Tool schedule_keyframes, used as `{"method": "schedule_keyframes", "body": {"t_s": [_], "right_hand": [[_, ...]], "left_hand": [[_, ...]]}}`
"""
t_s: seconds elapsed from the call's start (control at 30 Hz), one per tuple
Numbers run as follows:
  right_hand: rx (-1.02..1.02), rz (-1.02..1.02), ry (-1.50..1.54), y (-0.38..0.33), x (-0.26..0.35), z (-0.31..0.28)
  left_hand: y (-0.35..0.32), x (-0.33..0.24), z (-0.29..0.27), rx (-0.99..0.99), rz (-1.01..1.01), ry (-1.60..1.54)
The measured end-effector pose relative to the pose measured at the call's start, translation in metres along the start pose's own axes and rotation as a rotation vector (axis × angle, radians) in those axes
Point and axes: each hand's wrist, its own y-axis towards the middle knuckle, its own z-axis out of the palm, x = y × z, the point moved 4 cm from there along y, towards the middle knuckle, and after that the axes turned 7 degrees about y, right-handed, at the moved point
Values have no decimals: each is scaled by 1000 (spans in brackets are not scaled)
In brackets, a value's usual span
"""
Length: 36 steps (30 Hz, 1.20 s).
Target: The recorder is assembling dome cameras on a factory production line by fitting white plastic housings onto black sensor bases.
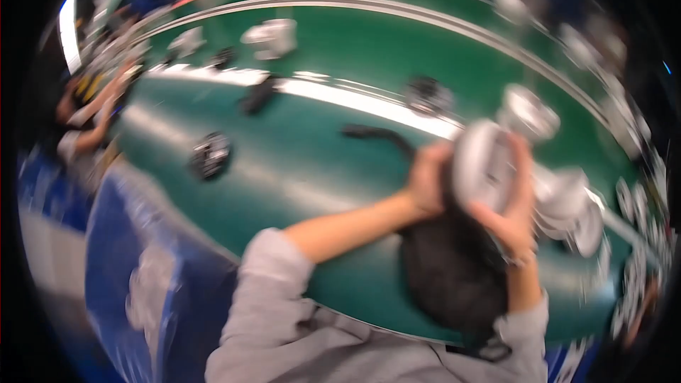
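Between my two hands is a white, rounded plastic part, blurred by motion. My left hand grips its left side, where a dark edge shows; the fingertips are partly hidden. My right hand is closed around the right side, thumb across the front. Below the part lies a soft black bag or cloth-like piece over the near belt edge. A black strap-like piece extends left from behind my left hand. Whether it joins the bag I cannot tell.
The green belt carries a dark round part, a black piece and another dark round part. White housings cluster at the right. A blue bin stands at the near left. Another person's arms reach in at the far left.
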Motion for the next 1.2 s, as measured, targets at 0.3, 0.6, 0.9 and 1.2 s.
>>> {"method": "schedule_keyframes", "body": {"t_s": [0.3, 0.6, 0.9, 1.2], "right_hand": [[-35, -56, -48, -12, -1, -10], [-124, -53, 102, -10, -3, 6], [-122, 27, 172, -14, -3, 28], [-128, -134, -62, -11, 17, 45]], "left_hand": [[0, 18, 0, -124, -189, -19], [-7, 2, -5, -159, -160, 33], [-13, -5, -19, -82, -101, 56], [-18, -22, -41, -128, -134, 111]]}}
